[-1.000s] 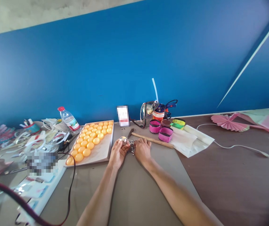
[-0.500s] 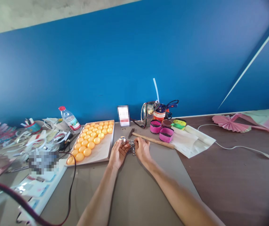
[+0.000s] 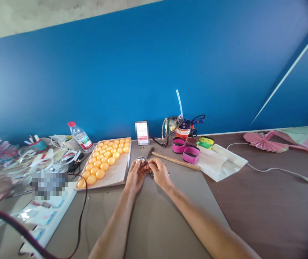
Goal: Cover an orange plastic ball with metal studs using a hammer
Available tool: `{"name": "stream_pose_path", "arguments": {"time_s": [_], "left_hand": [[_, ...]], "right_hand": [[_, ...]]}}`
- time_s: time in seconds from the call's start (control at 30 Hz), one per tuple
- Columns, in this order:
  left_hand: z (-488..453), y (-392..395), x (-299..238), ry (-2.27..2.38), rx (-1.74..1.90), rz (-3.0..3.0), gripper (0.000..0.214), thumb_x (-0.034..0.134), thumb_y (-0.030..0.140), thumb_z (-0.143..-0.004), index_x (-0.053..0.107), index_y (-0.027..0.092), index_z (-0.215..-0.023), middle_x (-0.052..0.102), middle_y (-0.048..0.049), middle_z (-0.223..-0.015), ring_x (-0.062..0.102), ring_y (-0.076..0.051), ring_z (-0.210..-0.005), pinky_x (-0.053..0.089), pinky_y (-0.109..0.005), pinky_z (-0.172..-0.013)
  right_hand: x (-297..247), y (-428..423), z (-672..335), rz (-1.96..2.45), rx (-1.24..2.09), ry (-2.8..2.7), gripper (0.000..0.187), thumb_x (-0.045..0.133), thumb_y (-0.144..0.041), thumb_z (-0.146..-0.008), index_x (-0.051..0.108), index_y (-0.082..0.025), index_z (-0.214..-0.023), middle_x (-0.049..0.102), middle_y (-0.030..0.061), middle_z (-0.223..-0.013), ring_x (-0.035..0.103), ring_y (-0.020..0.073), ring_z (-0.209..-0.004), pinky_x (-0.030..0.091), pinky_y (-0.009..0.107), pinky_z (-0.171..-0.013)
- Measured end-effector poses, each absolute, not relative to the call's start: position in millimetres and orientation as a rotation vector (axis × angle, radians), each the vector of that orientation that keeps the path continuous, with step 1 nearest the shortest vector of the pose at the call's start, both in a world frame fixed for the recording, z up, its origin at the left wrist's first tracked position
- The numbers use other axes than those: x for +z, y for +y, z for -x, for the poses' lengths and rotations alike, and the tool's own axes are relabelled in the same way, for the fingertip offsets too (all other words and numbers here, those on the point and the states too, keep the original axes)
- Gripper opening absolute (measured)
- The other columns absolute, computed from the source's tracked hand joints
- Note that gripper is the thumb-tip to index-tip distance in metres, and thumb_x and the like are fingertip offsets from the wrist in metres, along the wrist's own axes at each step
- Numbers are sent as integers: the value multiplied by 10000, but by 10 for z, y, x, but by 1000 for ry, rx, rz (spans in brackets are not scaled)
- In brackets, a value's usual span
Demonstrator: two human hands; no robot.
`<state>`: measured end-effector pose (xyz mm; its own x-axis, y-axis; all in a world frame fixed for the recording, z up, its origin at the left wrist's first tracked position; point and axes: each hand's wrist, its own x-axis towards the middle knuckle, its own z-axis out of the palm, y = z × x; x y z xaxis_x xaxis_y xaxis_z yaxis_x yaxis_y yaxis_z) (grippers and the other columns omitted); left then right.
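Note:
My left hand [image 3: 134, 176] holds a small shiny silver ball [image 3: 141, 160] at its fingertips, just right of a flat tray [image 3: 116, 173] of several yellow-orange balls [image 3: 104, 160]. My right hand [image 3: 159, 171] is closed in a pinch against the same silver ball, and a cluster of small silver pieces [image 3: 151, 174] lies partly hidden beneath it on the grey board. A wooden-handled hammer [image 3: 174, 160] lies just beyond my right hand.
Pink tape rolls [image 3: 187, 151], a glue gun [image 3: 194, 120] and white paper [image 3: 218, 162] sit to the right rear. A water bottle [image 3: 79, 136], white strips and cables crowd the left. A white cord [image 3: 272, 167] and pink paper fans [image 3: 261, 140] lie at right.
My right hand has come left and up, from the silver cluster to the ball that my left hand holds. The left hand has barely moved.

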<state>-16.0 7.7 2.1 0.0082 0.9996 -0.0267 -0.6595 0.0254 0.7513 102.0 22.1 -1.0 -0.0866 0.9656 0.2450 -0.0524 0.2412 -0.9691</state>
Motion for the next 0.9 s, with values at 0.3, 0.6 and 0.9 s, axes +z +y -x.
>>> {"name": "stream_pose_path", "arguments": {"time_s": [0.3, 0.6, 0.9], "left_hand": [[100, 66, 25, 729, 1476, -670, 230, 652, 334, -745, 581, 192, -912, 622, -21, -830, 585, -119, -705, 465, -263, -682], [78, 56, 19, 749, 1497, -716, 247, 674, 294, -730, 566, 191, -927, 627, -7, -838, 598, -123, -752, 461, -264, -709], [62, 48, 38, 750, 1504, -729, 274, 696, 299, -703, 567, 188, -917, 640, -15, -839, 598, -140, -720, 467, -277, -671]], "right_hand": [[-49, 225, -960, 862, 1297, -1214, 112, 507, -291, -715, 530, -200, -776, 557, -30, -617, 456, 102, -521, 386, 232, -527], [-30, 226, -969, 925, 1274, -1241, 116, 514, -303, -693, 529, -193, -728, 448, -59, -542, 377, 86, -480, 315, 212, -462], [18, 224, -980, 962, 1278, -1220, 110, 510, -311, -681, 480, -206, -670, 447, -65, -500, 401, 90, -458, 347, 218, -464]]}}
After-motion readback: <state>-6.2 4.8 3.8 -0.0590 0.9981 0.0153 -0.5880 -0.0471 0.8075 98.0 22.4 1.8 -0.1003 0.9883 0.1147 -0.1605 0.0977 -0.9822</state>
